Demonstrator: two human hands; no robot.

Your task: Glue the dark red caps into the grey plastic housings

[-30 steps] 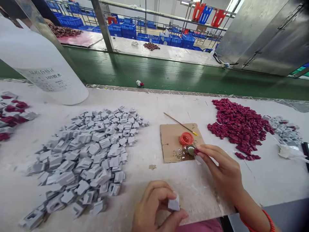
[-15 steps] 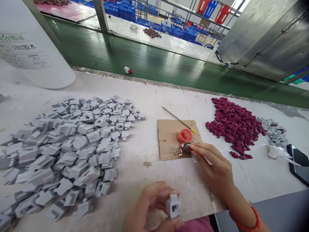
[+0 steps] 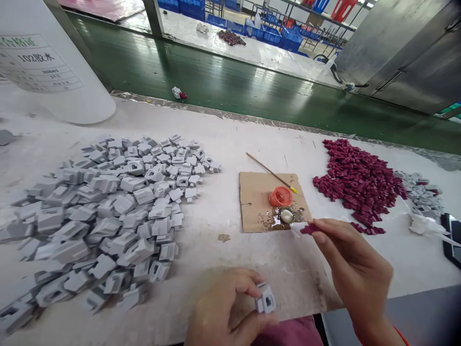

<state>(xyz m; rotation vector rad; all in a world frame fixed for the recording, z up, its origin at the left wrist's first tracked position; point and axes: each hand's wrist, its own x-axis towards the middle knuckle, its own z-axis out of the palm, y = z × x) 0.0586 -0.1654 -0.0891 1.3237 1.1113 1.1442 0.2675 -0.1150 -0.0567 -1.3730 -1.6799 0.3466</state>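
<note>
My left hand pinches a small grey plastic block with a square hole in its facing end, low in front of me. A small maroon plastic piece is gripped by the thumb and fingertips of my right hand, by the cardboard's lower right corner. A white strip-like bit shows at its tip; whether they are joined I cannot tell. On the cardboard square lie a shallow round cap amid wet shiny spots, a red cup and a thin stick with a yellow end.
A big heap of grey blocks spreads over the left. Maroon pieces are piled at right, beside a smaller grey pile, crumpled tissue and a phone. A white bucket stands far left. Behind runs a green conveyor.
My right hand has moved right, drawing the maroon piece away from the round cap, which now shows. My left hand keeps its block, slightly turned. The white-and-maroon item on the conveyor has shifted left.
</note>
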